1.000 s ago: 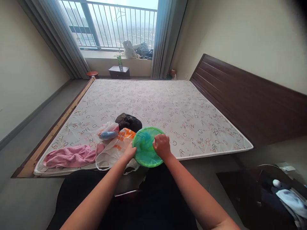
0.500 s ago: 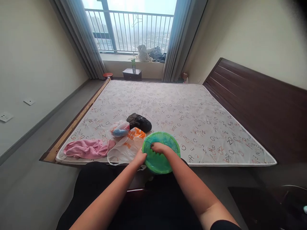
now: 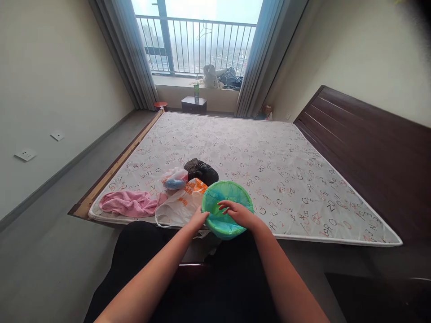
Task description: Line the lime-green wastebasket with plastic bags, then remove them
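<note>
Fingers of the right hand, bunched inside the green bin half a second ago, have loosened and now stand apart over its mouth, palm down and seemingly pinching nothing. Bed and window have also slid rightward in the picture, as the head camera has turned. With that hand eased off, more of the thin blue-green liner shows, looking spread against the inner wall, so the right hand seems to be between touches on the plastic; whether a fingertip brushes it I cannot tell. The bin is just below the centre of the frame, tilted toward the camera, beside the near edge of the mattress. At its left rim the left hand is clasped, thumb over the edge, its other fingers mostly hidden. Apart from the liner, nothing can be made out in the bin. Left of it lies a white carrier bag with orange print, slumped, contents unseen. Just above that, a small see-through bag shows something blue and pink through its film. Next to it a black bag hides whatever it holds. Farther toward the lower left, a pink cloth lies crumpled.
</note>
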### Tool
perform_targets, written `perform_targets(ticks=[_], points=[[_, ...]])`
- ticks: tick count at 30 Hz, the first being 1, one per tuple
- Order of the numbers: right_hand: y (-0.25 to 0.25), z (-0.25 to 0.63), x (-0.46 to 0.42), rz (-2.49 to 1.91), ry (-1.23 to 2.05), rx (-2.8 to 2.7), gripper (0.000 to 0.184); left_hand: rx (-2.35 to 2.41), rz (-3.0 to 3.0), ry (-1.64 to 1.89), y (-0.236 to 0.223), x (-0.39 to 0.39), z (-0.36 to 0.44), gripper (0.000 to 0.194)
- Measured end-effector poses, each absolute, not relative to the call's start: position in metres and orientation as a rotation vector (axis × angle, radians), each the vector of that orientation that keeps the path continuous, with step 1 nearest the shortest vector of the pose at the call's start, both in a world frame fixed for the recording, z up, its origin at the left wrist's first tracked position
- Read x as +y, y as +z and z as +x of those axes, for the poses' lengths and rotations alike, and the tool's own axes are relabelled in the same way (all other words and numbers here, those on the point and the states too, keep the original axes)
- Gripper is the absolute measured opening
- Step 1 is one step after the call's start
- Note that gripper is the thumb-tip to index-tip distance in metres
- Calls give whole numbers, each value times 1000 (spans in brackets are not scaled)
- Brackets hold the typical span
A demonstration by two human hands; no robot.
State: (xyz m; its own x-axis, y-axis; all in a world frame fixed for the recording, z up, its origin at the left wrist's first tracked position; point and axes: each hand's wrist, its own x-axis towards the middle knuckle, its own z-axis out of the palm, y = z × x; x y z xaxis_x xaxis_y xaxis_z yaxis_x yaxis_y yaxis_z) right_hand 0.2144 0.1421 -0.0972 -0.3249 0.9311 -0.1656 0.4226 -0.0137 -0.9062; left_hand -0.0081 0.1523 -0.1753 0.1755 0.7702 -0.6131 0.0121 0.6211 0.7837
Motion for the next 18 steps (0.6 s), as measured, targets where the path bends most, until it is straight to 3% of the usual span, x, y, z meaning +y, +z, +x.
perform_targets(ticks=[2,6,11,18], points=[[-89,237,115,-1352,1258,-1546,40,1305,720,595,-173,154,-9,63],[-117,262,43,-1746,623,-1076,28,1272,659,683,-173,170,-16,49],[-179,254,-21,-1755,422,-1245,24,1461,551,804,-175,206,-44,26],[-195,255,0,-1699,291,-1369,21,1878,963,966,-168,256,-74,53]])
